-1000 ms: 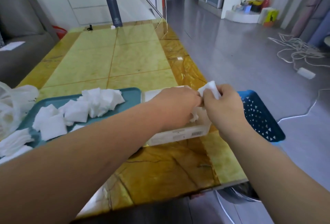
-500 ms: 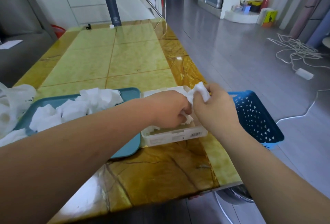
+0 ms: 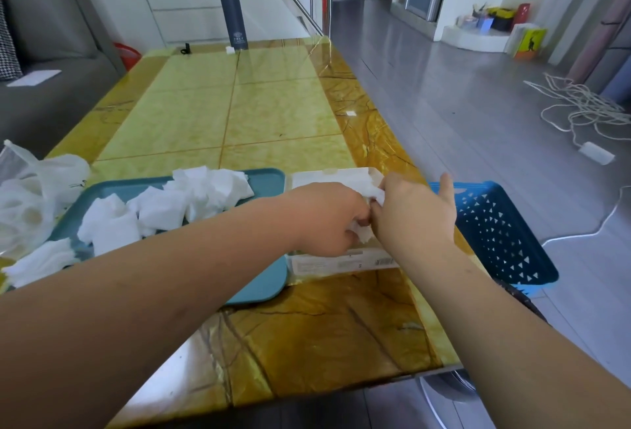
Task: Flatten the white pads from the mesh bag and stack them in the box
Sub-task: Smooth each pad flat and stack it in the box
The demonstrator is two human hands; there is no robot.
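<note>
Status: one pad (image 3: 374,193) is held between both hands over the box (image 3: 341,263). The box sits at the right edge of the worktop (image 3: 307,333), toward the front corner.

Left hand (image 3: 327,220) grip: fingers curled, clamped on the pad's left side. Right hand (image 3: 415,213) grip: thumb and forefinger clamped on the pad's right side, little finger sticking out free.

The pad looks crumpled, not flat yet. My knuckles hide most of it, so I can't tell how deep in the box it sits or what's stacked under it.

I read the step in hand as flatten, then lay in. How I'd do it well:
- pull the two grips apart sideways until the pad goes taut
- square its corners to the box walls
- lower it level
- let go, then press down with flat fingers

It's soft stuff and will likely spring back if released bunched. I'd avoid dragging on the box. It's probably light and sits close to the worktop edge, with the blue basket (image 3: 495,234) just off that edge.

Plenty left to do. Loose pads (image 3: 205,189) are heaped on the teal tray (image 3: 269,186) just beside the box's left wall. More lie at the worktop's left edge, by the mesh bag (image 3: 30,196)
</note>
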